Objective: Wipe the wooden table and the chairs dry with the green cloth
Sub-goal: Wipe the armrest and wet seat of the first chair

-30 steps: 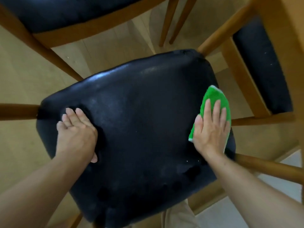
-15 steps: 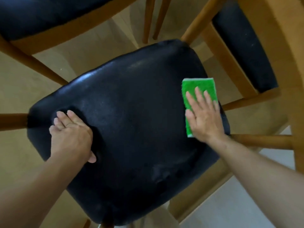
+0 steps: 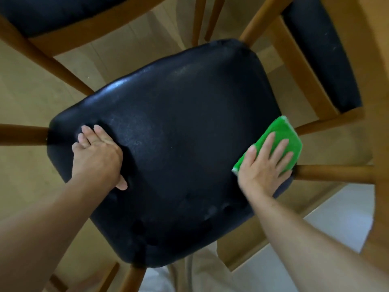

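Green cloth (image 3: 282, 135) half hidden under flat right hand (image 3: 264, 165).

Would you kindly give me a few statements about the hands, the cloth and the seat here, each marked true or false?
1. The right hand presses flat on the green cloth. True.
2. The cloth lies at the middle of the black seat. False: it lies at the seat's right edge.
3. The left hand rests on the seat, holding nothing. True.
4. Both hands touch the cloth. False: only the right hand does; the left is apart from it, on the seat's left side.
5. The cloth is bunched into a ball. False: it lies flat under straight fingers.
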`<state>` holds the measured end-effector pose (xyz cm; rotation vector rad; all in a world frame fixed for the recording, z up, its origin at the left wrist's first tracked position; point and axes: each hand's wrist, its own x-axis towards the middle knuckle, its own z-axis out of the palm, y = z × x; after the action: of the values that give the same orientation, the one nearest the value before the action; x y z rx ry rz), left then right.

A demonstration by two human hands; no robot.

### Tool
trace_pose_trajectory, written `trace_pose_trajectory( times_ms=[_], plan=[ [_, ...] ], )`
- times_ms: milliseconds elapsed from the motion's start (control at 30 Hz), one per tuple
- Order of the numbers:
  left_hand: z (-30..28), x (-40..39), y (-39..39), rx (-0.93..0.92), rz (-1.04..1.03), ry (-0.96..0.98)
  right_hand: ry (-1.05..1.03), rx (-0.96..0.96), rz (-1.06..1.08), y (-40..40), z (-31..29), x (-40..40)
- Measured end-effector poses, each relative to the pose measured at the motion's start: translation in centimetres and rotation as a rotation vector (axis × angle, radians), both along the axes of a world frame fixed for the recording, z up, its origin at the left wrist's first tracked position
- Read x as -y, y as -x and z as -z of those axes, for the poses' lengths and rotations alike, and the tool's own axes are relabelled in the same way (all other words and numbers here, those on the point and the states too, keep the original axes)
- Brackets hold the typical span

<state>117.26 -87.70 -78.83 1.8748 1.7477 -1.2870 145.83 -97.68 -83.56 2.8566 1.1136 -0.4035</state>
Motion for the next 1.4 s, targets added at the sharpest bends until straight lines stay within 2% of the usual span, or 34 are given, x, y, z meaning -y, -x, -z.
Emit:
trace_pose_trajectory(
  times_ms=[100, 233, 367, 433, 600, 733, 867, 1000, 1133, 1167, 1233, 1333, 1400],
  plan=[
    [0.0, 0.0, -0.1, -0.009, 0.007, 0.005, 0.075, -0.021, -0.155, 2.0, -0.1, 3.0],
    [0.0, -0.1, 0.1, -0.015, 0.009, 0.005, 0.016, -0.008, -0.342, -3.5, 0.0, 0.6],
    [-0.1, 0.0, 0.4, -0.014, 0.057, -0.011, -0.155, -0.126, -0.161, -7.9, 0.2, -2.9],
    [0.2, -0.2, 0.3, -0.018, 0.046, -0.004, -0.172, -0.103, -0.103, -7.4, 0.4, -2.5],
    [0.5, -0.3, 0.4, 0.006, 0.037, -0.011, -0.077, 0.02, 0.011, -3.3, 0.2, 0.4],
    [0.1, -0.1, 0.5, 0.034, 0.021, -0.02, 0.005, -0.04, 0.074, 2.1, 0.1, 2.1],
    [-0.8, 0.6, 0.9, 0.101, -0.038, -0.041, 0.033, -0.074, -0.129, 10.3, -0.4, 5.3],
    [-2.4, 2.5, 1.2, 0.169, -0.103, -0.053, 0.099, -0.176, -0.589, 17.8, -1.0, 9.4],
    [-6.1, 5.1, 0.8, 0.311, -0.069, -0.04, 0.089, -0.197, -0.87, 14.9, -0.9, 7.9],
    [-7.3, 5.9, 0.8, 0.352, -0.065, -0.058, 0.068, -0.181, -0.903, 13.5, -0.8, 6.6],
    [-10.1, 7.6, 1.4, 0.44, -0.068, -0.141, 0.051, -0.154, -0.827, 10.8, -0.4, 2.8],
    [-13.5, 9.6, 3.8, 0.589, -0.036, -0.442, 0.077, -0.131, -0.621, 9.5, 0.0, -2.7],
    [-14.8, 10.0, 5.7, 0.576, -0.006, -0.638, 0.082, -0.109, -0.565, 10.5, 0.1, -4.1]
  ],
)
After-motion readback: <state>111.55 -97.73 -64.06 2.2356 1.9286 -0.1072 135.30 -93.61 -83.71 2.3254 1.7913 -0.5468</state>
